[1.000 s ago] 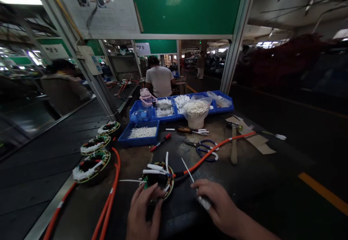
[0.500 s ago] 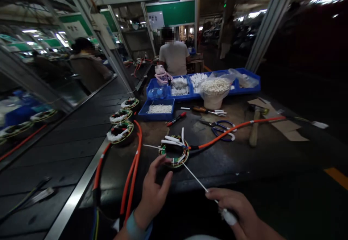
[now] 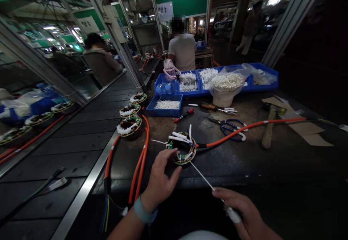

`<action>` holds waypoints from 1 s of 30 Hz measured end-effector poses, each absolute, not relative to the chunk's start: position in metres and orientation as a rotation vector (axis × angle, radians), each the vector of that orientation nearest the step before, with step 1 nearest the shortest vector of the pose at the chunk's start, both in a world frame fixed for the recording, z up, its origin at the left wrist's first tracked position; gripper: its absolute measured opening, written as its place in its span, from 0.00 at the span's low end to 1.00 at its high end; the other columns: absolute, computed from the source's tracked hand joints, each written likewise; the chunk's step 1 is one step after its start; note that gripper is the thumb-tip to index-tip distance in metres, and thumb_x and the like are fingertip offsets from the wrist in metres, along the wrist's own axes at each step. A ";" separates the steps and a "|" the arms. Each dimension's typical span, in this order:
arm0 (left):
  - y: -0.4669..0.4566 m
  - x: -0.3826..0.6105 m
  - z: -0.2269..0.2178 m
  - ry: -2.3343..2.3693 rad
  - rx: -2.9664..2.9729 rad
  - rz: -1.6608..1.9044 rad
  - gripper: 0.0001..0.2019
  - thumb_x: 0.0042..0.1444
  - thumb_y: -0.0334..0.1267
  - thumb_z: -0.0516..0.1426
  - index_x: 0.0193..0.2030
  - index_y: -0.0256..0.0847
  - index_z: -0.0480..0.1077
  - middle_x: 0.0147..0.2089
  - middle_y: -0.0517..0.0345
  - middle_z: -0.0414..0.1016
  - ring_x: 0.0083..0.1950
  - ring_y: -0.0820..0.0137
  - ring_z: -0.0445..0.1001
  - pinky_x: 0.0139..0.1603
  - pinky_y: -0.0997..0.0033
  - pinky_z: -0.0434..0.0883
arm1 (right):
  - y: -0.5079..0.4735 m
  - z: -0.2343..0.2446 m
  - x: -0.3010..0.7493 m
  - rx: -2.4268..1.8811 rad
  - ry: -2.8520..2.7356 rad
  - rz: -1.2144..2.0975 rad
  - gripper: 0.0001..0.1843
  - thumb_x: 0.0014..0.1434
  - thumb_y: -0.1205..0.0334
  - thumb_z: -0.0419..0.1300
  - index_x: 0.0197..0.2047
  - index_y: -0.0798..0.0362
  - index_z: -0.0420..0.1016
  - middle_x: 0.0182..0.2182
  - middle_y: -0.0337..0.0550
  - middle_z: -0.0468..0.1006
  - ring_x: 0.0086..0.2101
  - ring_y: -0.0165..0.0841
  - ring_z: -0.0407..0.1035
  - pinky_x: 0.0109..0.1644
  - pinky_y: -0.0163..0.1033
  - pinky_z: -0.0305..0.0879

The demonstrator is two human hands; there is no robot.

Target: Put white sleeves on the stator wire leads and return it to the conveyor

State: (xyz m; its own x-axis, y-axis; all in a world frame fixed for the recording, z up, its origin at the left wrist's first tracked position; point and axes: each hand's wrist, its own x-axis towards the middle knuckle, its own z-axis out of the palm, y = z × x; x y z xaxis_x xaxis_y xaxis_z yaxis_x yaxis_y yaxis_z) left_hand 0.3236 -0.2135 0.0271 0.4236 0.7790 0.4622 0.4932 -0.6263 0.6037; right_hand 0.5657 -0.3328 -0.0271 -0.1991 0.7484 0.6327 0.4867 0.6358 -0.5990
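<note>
Shift since earlier frames: view tilted down and left; right hand [image 3: 246,214] drawn back toward the body, white strand [image 3: 201,176] pulled out longer from the stator [image 3: 182,148]; left hand [image 3: 160,180] kept at the stator's near-left edge.
Left hand state: fingers spread, loosely cupped, thumb and fingertips at the stator rim; not clenched; full grasp cannot be confirmed.
Right hand state: clenched around a white-wrapped handle or strand end; strand running taut from there up to the stator.
Stator position: flat on the worktop [image 3: 244,160], near edge, centre; orange cable [image 3: 244,127] leaving to the right; white sleeves standing up from the winding.
Risk, slip: light left-hand hold; harder pull on the strand likely to drag or tip the stator toward the edge.
Risk, strand: taut line against winding edges; possible snap or a cut in the insulation.
Risk, snag: orange cable close to the scissors [image 3: 231,128] and hammer [image 3: 268,131]; a tug could shift them.
Worktop: dark, worn, stained; blue trays [image 3: 206,82] of white parts, bagged tub [image 3: 225,87], red pen [image 3: 184,115], card scraps at right.
Left side: conveyor [image 3: 54,149] carrying more stators [image 3: 129,125] with orange leads.
Room: dim factory hall, green boards, metal frame posts; other people at stations beyond.
</note>
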 end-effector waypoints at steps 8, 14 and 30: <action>-0.201 0.325 0.043 1.182 2.645 0.842 0.17 0.53 0.39 0.58 0.50 0.41 0.67 0.48 0.51 0.72 0.56 0.57 0.63 0.57 0.52 0.62 | -0.328 -0.039 0.561 -0.922 -1.854 0.325 0.22 0.56 0.71 0.50 0.53 0.46 0.61 0.45 0.47 0.78 0.47 0.39 0.72 0.44 0.42 0.73; -0.192 0.351 0.042 1.297 2.627 0.715 0.08 0.56 0.41 0.56 0.38 0.43 0.74 0.38 0.54 0.75 0.50 0.58 0.66 0.52 0.48 0.61 | -0.272 -0.021 0.528 -0.957 -1.829 0.462 0.17 0.54 0.75 0.49 0.43 0.49 0.68 0.47 0.49 0.76 0.47 0.35 0.71 0.48 0.41 0.69; -0.174 0.347 0.055 0.735 3.062 0.760 0.11 0.58 0.28 0.50 0.39 0.39 0.72 0.35 0.55 0.76 0.36 0.67 0.70 0.36 0.67 0.66 | -0.237 -0.015 0.507 -1.029 -1.061 1.183 0.12 0.48 0.58 0.66 0.31 0.51 0.65 0.31 0.38 0.75 0.34 0.33 0.72 0.42 0.39 0.69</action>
State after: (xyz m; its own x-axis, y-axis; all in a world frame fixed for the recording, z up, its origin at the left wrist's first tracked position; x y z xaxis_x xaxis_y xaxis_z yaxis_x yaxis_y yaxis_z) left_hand 0.3468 -0.1741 0.0550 0.7874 0.4053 0.4646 0.4509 -0.8925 0.0144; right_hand 0.5073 -0.2367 -0.0150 0.0716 0.9939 0.0844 -0.1915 0.0967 -0.9767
